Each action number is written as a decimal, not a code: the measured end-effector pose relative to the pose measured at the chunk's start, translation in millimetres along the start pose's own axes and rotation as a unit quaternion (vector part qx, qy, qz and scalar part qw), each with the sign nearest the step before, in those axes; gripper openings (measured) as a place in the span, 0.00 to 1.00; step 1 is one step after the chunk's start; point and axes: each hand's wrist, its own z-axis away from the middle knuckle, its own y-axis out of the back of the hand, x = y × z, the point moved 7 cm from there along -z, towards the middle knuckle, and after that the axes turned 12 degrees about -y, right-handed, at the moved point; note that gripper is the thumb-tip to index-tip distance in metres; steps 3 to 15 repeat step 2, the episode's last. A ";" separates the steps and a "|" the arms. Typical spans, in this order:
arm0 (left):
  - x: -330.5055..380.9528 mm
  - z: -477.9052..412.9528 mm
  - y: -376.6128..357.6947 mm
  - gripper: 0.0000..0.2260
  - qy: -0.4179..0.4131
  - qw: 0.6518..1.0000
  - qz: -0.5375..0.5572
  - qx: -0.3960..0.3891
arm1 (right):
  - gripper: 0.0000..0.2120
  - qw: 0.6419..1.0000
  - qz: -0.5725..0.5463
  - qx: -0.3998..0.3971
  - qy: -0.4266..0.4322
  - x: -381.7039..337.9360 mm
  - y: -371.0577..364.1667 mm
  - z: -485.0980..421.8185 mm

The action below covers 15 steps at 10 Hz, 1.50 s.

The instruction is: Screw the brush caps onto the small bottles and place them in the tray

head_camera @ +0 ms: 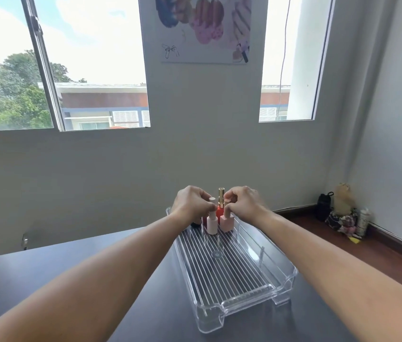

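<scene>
We pinch caps (212,199), left hand (192,203) on the pale-pink cylindrical bottle (212,223), right hand (244,204) on the pink square bottle (227,222), probably to stand both upright in the clear ribbed plastic tray (282,276).

The tray (232,275) is clear plastic, its floor ribbed with fine parallel lines running from six to twelve o'clock. At its twelve o'clock end stand a whitish-pink bottle (212,224) with a matching pale cap, a soft pink bottle (227,222) at its three o'clock, and behind them a bright red bottle (219,211) under a shiny gold cap (221,195). The table (46,280) is dark charcoal. At three o'clock the floor (343,245) is reddish-brown wood, bearing a black bag (324,206) and a flower-patterned pouch (340,223). The poster (204,28) at twelve o'clock shows pink, purple and red blotches on white.
</scene>
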 end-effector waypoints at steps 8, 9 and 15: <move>4.9 6.7 17.7 0.08 -0.012 1.000 0.007 0.024 | 0.19 1.000 -0.023 0.000 -0.017 1.7 3.7 2.5; 4.9 6.7 17.7 0.08 -0.012 1.000 0.007 0.024 | 0.19 1.000 -0.023 0.000 -0.017 1.7 3.7 2.5; 4.9 6.7 17.7 0.08 -0.012 1.000 0.007 0.024 | 0.19 1.000 -0.023 0.000 -0.017 1.7 3.7 2.5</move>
